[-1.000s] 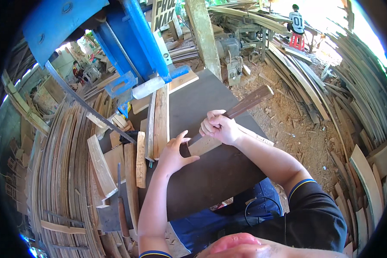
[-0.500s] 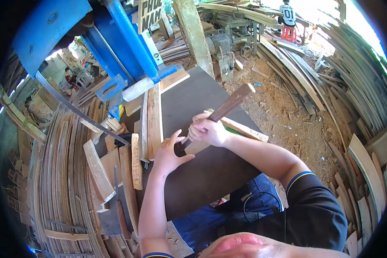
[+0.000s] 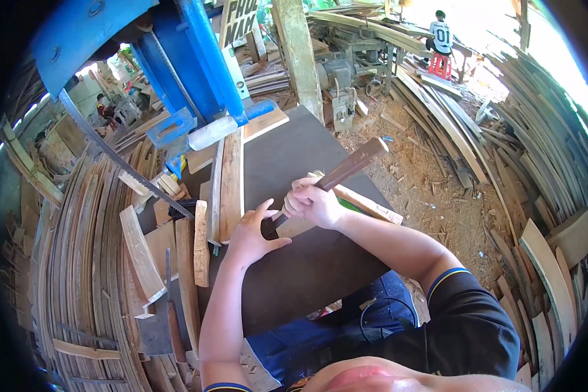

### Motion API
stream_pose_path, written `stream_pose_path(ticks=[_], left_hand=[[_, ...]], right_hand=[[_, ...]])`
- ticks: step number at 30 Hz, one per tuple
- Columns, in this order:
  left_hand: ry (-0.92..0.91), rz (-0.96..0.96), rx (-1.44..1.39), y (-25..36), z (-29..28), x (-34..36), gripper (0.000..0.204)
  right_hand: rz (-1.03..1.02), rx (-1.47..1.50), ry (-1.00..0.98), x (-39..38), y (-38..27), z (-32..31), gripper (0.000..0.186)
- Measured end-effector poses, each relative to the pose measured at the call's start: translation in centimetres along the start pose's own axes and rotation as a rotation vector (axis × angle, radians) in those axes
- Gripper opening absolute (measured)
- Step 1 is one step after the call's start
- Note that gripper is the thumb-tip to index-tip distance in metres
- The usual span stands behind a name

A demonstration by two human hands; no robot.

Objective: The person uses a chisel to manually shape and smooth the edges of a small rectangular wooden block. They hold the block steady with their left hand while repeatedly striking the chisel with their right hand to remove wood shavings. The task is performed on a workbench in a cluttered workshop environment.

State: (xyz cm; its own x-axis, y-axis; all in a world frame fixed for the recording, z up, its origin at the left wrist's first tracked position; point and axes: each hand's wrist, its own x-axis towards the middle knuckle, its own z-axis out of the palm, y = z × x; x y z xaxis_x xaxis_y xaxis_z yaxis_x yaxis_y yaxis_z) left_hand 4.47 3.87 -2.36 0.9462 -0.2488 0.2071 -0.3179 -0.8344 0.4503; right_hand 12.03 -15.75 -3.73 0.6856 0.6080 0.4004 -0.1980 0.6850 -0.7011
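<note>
My right hand (image 3: 313, 204) is closed around a long dark-brown wooden tool (image 3: 353, 163), held slanting above the dark tabletop (image 3: 294, 287), its upper end toward the back right. My left hand (image 3: 255, 236) is beside the tool's lower end, thumb and index finger spread around a small dark piece (image 3: 269, 228); whether it touches that piece is unclear. A pale board (image 3: 294, 227) lies under the hands. Upright of them runs a long plank (image 3: 232, 183); another wooden piece (image 3: 372, 208) with green beside it lies behind my right wrist.
A blue machine (image 3: 209, 72) with a toothed blade (image 3: 130, 170) stands at the back left. Offcuts (image 3: 140, 255) and a wooden-handled tool (image 3: 175, 326) lie left. Stacked strips (image 3: 85, 274) line both sides. A person (image 3: 441, 39) sits on a red stool behind, another (image 3: 104, 111) far left.
Over the last second my right hand and the tool have shifted slightly toward me and left, uncovering some green beside the wood behind them. My left hand stays spread at the tool's lower end.
</note>
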Motion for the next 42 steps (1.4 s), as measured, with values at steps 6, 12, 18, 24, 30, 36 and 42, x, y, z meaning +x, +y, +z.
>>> stream_pose_path(ticks=[6, 12, 18, 24, 30, 36, 42], left_hand=[[-0.003, -0.002, 0.007, -1.0, -0.1, -0.7, 0.096], [-0.002, 0.013, 0.038, -0.9, 0.1, -0.4, 0.096], [-0.017, -0.041, 0.000, -0.6, 0.1, -0.6, 0.096], [-0.002, 0.013, 0.030, -0.7, -0.4, -0.5, 0.098], [-0.013, -0.036, -0.033, -0.6, -0.1, -0.7, 0.098], [0.018, 0.024, -0.010, -0.9, -0.2, -0.4, 0.096], [-0.043, -0.062, -0.049, -0.4, -0.6, -0.6, 0.099]], right_hand=[[-0.034, 0.054, 0.034, 0.5, -2.7, 0.3, 0.029], [-0.097, -0.060, 0.040, 0.7, -2.4, -0.6, 0.029], [-0.120, 0.002, 0.083, 0.6, -1.4, -0.2, 0.030], [-0.147, -0.023, 0.064, 0.9, -3.1, -1.0, 0.028], [-0.144, -0.007, 0.068, 0.5, -1.5, -0.4, 0.029], [-0.109, 0.053, 0.052, 0.7, -2.5, -0.8, 0.030], [-0.104, 0.001, 0.033, 0.7, -3.0, -0.7, 0.030]])
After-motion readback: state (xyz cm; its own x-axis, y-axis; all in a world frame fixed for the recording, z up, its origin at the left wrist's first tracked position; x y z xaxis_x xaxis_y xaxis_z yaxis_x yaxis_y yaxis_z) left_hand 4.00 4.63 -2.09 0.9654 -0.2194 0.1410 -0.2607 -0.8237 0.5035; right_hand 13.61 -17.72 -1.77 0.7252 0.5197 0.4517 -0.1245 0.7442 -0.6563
